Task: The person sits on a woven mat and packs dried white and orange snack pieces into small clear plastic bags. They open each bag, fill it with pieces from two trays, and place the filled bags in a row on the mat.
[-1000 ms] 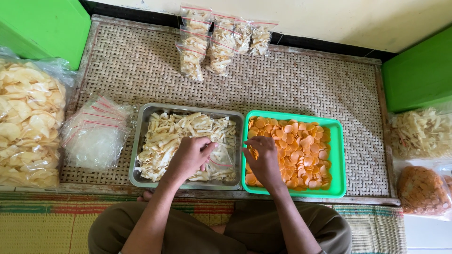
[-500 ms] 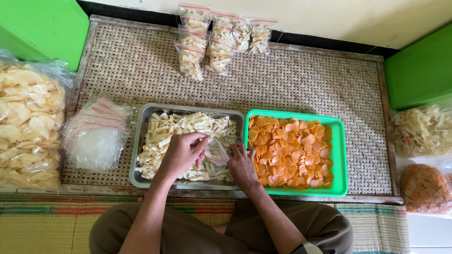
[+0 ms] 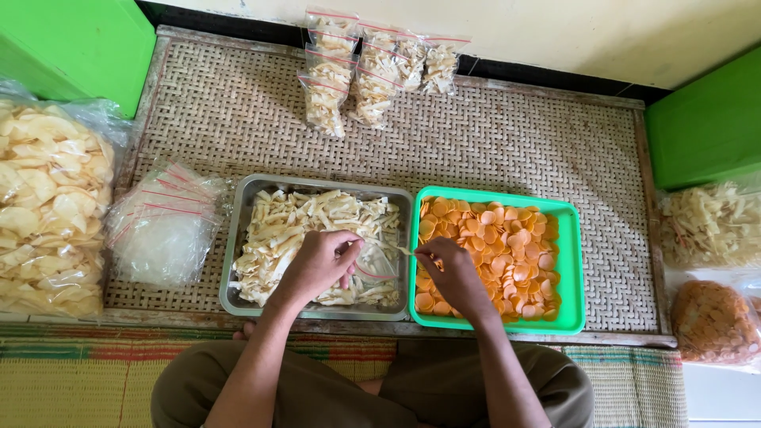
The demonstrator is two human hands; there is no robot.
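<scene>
Nearest the camera, both forearms reach forward from the seated person's lap, over the edge of the woven table (image 3: pixel 491 150). The left hand (image 3: pixel 321 265) hovers palm-down over the metal tray (image 3: pixel 238 238) of pale chip strips (image 3: pixel 309 222), its fingers curled and pinched on one edge of a small clear plastic bag (image 3: pixel 376 261) with a red strip at its mouth. The right hand (image 3: pixel 452 273) sits at the seam between the two trays, knuckles up, with thumb and forefinger closed together at the bag's other edge; a thin pale sliver shows at the fingertips, though whether they grip the bag or a chip strip is hard to make out. The bag lies between the two hands, above the right side of the metal tray, and being transparent it is largely lost against the chips beneath. The right hand's heel covers part of the round orange chips (image 3: pixel 503 250) in the green tray (image 3: pixel 575 269). To the left, a stack of empty clear bags (image 3: pixel 162 226) rests on the table, and beyond it a large sack of pale round crackers (image 3: pixel 43 206) is cut off by the frame edge. At the far side, several filled small bags (image 3: pixel 372 67) lie in a cluster near the wall. Further sacks at the right are partly cropped.
</scene>
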